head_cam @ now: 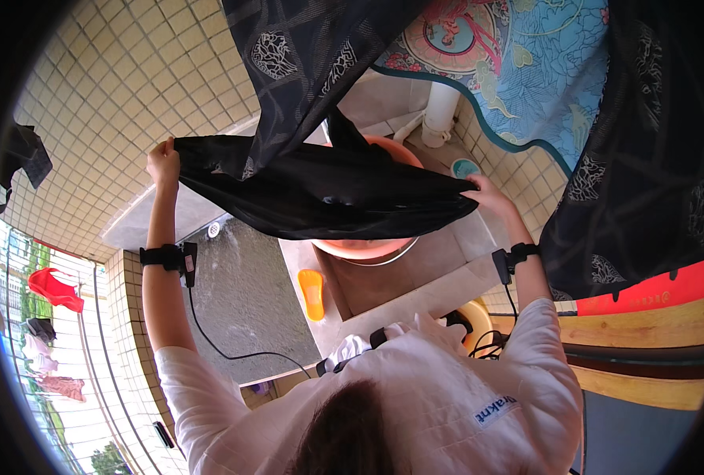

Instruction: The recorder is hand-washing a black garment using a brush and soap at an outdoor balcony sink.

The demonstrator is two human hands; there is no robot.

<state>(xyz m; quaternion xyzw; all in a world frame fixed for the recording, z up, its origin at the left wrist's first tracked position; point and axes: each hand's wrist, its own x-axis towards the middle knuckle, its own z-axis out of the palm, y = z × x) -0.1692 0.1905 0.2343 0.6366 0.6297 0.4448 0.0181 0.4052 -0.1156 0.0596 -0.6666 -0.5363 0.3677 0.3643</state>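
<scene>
A dark, wet-looking cloth garment point(328, 196) stretches sideways between my two hands. My left hand point(164, 163) pinches its upper left corner, and my right hand point(490, 195) grips its right end. Below the garment stands a pink-orange basin point(361, 249), mostly hidden by the cloth. Patterned black fabric point(304, 53) hangs down from above and overlaps the garment's left part. My wrists each wear a black strap with a small device and a cable.
An orange brush or scoop-like item point(311, 295) lies on the ledge beside a grey slab with a drain point(213, 230). A white pipe point(438, 113) stands behind. Blue patterned fabric point(542, 77) hangs upper right. A yellow basin point(479, 323) sits lower right. Barred window at left.
</scene>
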